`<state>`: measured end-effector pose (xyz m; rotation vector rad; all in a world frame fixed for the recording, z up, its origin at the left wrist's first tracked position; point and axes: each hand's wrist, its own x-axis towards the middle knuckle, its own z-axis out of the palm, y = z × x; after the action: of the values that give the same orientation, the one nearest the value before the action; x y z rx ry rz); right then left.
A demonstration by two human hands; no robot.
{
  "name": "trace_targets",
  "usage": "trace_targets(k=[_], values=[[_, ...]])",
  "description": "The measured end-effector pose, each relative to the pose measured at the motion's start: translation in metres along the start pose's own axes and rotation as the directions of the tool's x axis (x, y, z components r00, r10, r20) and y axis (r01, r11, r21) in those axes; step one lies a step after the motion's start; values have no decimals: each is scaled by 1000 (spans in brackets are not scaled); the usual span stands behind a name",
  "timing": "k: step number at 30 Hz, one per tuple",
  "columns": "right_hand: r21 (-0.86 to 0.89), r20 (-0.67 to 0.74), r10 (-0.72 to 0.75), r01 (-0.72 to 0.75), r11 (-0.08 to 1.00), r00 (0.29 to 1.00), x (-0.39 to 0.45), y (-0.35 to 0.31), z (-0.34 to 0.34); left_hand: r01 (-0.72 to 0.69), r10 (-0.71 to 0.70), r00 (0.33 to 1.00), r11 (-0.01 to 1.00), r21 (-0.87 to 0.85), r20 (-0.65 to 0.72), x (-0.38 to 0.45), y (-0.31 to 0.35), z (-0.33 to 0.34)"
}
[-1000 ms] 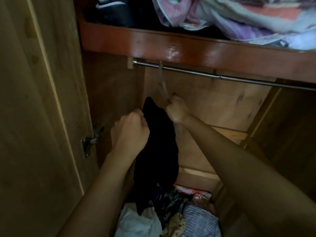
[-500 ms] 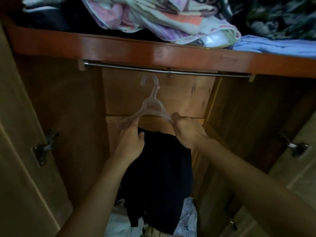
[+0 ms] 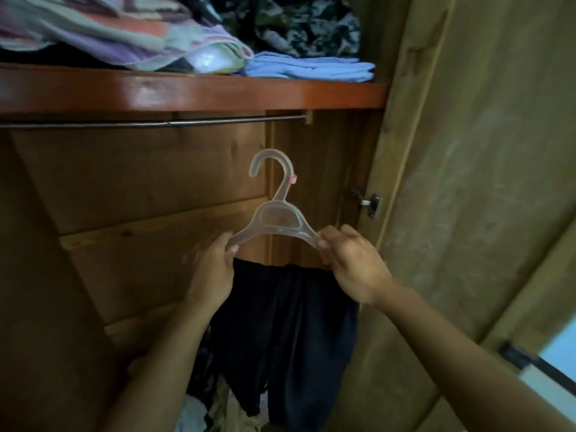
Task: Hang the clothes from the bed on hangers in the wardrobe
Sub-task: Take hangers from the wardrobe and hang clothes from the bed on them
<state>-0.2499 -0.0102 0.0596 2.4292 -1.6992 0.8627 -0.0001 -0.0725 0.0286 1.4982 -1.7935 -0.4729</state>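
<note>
while both hands' grip holds the hanger [image 3: 277,218], folded clothes [image 3: 308,68] crowd the wardrobe shelf [image 3: 193,95].

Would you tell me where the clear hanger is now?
Centre of the head view: the clear hanger is held between both hands, below the rail.

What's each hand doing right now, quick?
Left hand: closed, gripping the left end of the clear plastic hanger.
Right hand: closed, pinching the hanger's right end; dark garment hangs below.
</note>
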Motion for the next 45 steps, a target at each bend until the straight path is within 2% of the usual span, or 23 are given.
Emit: trace_targets(k=[5,7,10,13,19,23,28,34,41,45], values=[[29,-50,184,-183,983,982,-71,19,-45,-272,297,946,945,-182,129,-14,40,38],[31,-67,237,-235,971,969,-98,25,-60,-296,355,915,912,-282,188,-22,59,50],[29,-118,326,-325,945,938,-141,29,-86,-255,417,861,849,-463,290,-34,84,69],[60,-214,424,-421,905,880,-183,27,-111,-273,536,765,772,-574,358,-44,110,88],[182,-369,657,-642,744,657,-247,-2,-139,-279,705,553,660,-698,445,-60,166,122],[138,-472,721,-765,629,508,-277,-31,-151,-236,745,430,638,-733,510,-72,193,145],[33,-587,721,-879,475,367,-307,-75,-155,-227,835,293,533,-815,465,-98,221,168],[117,-688,712,-946,302,143,-339,-139,-155,-226,920,125,391,-892,372,-142,245,167],[131,-768,639,-987,94,-41,-364,-200,-149,-183,947,-28,310,-933,320,-191,264,167],[135,-783,608,-990,-40,-131,-376,-218,-145,-168,930,-94,337,-926,356,-224,272,170]])
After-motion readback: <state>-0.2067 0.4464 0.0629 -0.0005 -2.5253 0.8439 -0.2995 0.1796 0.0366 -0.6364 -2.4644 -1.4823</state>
